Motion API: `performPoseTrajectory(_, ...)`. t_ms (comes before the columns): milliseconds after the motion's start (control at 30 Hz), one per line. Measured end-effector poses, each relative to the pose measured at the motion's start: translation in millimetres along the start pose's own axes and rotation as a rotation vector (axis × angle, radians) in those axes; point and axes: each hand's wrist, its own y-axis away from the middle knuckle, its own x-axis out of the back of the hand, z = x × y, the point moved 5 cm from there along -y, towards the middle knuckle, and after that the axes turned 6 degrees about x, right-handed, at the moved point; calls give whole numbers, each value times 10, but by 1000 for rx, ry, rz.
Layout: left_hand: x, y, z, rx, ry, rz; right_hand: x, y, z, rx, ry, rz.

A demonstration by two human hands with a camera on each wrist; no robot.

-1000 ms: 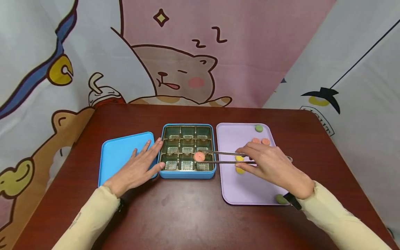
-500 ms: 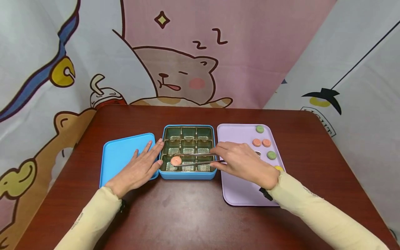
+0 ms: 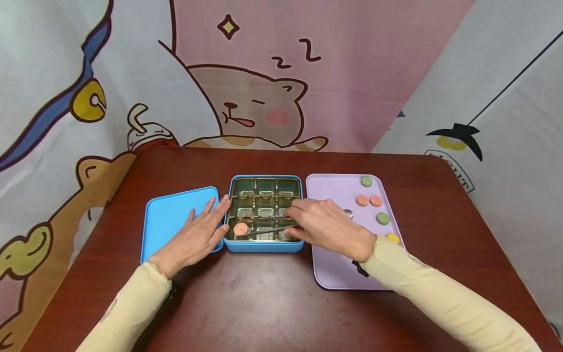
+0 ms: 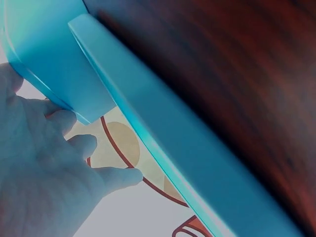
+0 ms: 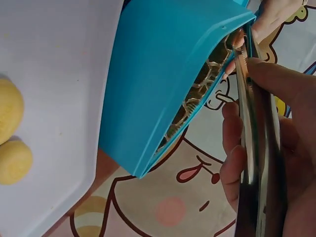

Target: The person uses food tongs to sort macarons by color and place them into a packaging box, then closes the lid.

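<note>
From where I stand, the work seems to me at an early stage. One round pink piece (image 3: pixel 240 229) is between the tips of the slim silver metal tongs (image 5: pixel 269 163), at the front left compartment of the gold plastic insert (image 3: pixel 254 194), which sits inside the square blue box (image 3: pixel 264 247). Whether this piece touches the bottom of the compartment, I cannot tell. It is the only piece that I can see at the box, and the tongs have not yet let it go.

The right hand (image 3: pixel 323 225) has its grip closed round the tongs, with the thumb pressing on them. The left hand (image 3: pixel 189 239) has a released grip: its fingers are straight and spread, and their tips rest at the left edge of the box.

What is left, I judge, is most of it. On the pale purple tray (image 3: pixel 330 278) lie two other pink pieces (image 3: pixel 362 200), two green pieces (image 3: pixel 383 218) and at least two yellow pieces (image 5: pixel 15 162) (the right sleeve (image 3: pixel 409 274) covers a part of the tray, so maybe there are more). The flat blue lid (image 3: pixel 167 217) is off, lying on the brown table (image 3: pixel 264 303) just beside the box.
</note>
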Motion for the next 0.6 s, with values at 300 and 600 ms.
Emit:
performPoseTrajectory(300, -6, 3, 13, -1, 4, -3, 0, -19, -15, -15, 21, -39)
performPoseTrajectory(600, 113, -77, 49, 9, 40, 31, 125, 166, 71, -91, -46, 23)
